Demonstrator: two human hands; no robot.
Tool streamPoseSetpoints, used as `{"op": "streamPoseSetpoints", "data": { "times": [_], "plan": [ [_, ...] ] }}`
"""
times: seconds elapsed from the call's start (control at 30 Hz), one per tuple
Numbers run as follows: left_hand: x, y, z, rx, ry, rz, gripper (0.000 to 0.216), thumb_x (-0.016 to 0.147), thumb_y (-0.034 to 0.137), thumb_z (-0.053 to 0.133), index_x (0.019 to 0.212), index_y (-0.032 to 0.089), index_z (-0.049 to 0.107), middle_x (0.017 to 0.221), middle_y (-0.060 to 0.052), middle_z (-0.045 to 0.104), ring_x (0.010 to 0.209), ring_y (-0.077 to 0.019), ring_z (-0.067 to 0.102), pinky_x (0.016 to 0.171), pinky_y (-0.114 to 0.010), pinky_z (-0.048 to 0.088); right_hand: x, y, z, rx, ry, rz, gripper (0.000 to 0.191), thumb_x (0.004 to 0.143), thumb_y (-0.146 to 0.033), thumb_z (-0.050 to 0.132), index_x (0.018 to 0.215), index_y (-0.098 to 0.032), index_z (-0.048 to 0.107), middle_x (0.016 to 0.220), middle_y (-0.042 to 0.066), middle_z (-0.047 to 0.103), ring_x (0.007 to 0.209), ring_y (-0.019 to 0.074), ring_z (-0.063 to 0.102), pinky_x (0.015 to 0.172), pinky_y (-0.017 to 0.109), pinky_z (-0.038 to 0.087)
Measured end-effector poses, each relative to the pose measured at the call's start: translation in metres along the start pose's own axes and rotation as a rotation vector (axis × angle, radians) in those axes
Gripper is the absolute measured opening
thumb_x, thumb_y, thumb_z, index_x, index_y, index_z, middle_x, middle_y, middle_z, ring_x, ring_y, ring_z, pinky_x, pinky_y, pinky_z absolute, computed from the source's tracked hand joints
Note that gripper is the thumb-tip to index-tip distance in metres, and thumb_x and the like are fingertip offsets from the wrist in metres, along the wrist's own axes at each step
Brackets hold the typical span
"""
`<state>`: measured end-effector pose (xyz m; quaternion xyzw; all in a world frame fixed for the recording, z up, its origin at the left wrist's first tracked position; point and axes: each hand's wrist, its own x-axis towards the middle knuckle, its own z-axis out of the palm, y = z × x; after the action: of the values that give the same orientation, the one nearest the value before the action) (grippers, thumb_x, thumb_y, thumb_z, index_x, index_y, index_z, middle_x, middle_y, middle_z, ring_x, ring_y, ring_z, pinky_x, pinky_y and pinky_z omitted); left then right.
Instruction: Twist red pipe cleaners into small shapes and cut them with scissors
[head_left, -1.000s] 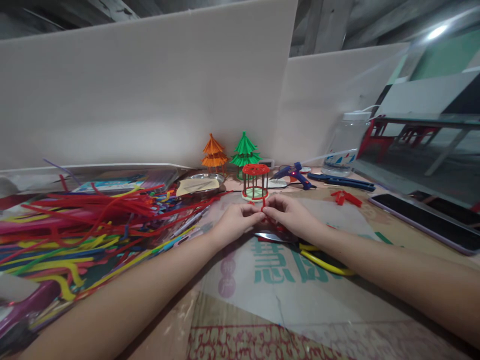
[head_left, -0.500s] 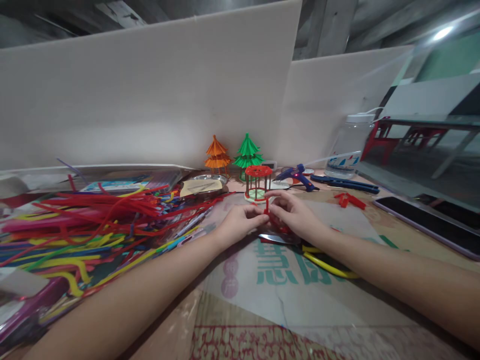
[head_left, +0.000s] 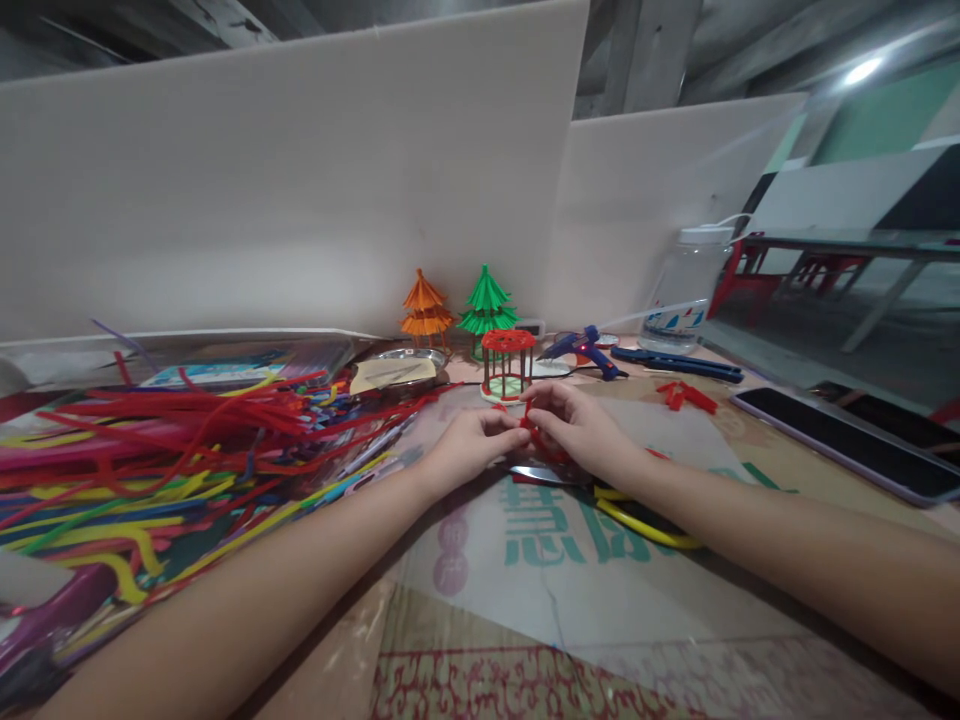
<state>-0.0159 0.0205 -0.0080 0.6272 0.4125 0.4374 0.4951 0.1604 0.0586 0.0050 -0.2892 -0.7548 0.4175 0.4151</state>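
My left hand and my right hand meet at the middle of the table, both pinched on a small red strip piece between their fingertips. Just behind them stands a small red pavilion model with thin posts on a pale round base. Under my right wrist lie yellow-handled scissors, with their blade showing below the hands.
A big heap of coloured strips covers the left. An orange tower model and a green one stand by the white board. A blue glue gun, red clips, a jar and a phone lie right.
The upright end of the red piece between my fingers has been bent down; both hands stay together in the same spot. The view shifted slightly.
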Motion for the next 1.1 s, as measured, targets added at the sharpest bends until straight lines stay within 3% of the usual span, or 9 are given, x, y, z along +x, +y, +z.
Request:
{"op": "streamPoseSetpoints", "data": {
  "times": [0.37,0.57,0.77,1.1],
  "plan": [
    [0.0025,0.0015,-0.0016,0.006,-0.034,-0.041,0.035,0.075,0.046,0.072,0.084,0.013,0.069,0.081,-0.007,0.074,0.071,-0.0155,0.066,0.066,-0.025,0.047,-0.0021,-0.0013,0.0001,0.01,-0.038,0.014,0.018,0.085,-0.026,0.055,0.102,-0.02,0.054,0.075,-0.003,0.058,0.056,0.0099,0.054,0.052,0.024,0.042],
    [0.001,0.0015,-0.0012,-0.04,-0.012,-0.061,0.036,0.075,0.047,0.072,0.084,0.012,0.067,0.08,-0.007,0.074,0.066,-0.0142,0.065,0.061,-0.023,0.044,-0.0011,-0.0072,0.0003,0.048,-0.008,0.11,0.02,0.083,-0.032,0.057,0.098,-0.018,0.053,0.068,-0.004,0.056,0.05,0.0099,0.049,0.048,0.024,0.04],
    [0.0007,-0.0004,-0.0024,-0.045,-0.031,-0.05,0.032,0.076,0.045,0.071,0.083,0.014,0.068,0.081,-0.005,0.074,0.072,-0.0157,0.067,0.067,-0.024,0.047,-0.0003,-0.0047,0.0014,0.051,-0.066,0.145,0.017,0.081,-0.033,0.061,0.084,-0.019,0.052,0.069,-0.003,0.057,0.055,0.0113,0.054,0.051,0.025,0.043],
    [0.0013,0.0023,-0.0014,-0.037,-0.023,-0.056,0.039,0.071,0.049,0.074,0.083,0.012,0.068,0.083,-0.008,0.075,0.075,-0.0179,0.068,0.071,-0.028,0.049,-0.0011,-0.0029,0.0015,-0.019,-0.055,0.104,0.011,0.083,-0.029,0.058,0.082,-0.02,0.051,0.074,-0.001,0.061,0.063,0.014,0.06,0.058,0.027,0.048]
  ]
}}
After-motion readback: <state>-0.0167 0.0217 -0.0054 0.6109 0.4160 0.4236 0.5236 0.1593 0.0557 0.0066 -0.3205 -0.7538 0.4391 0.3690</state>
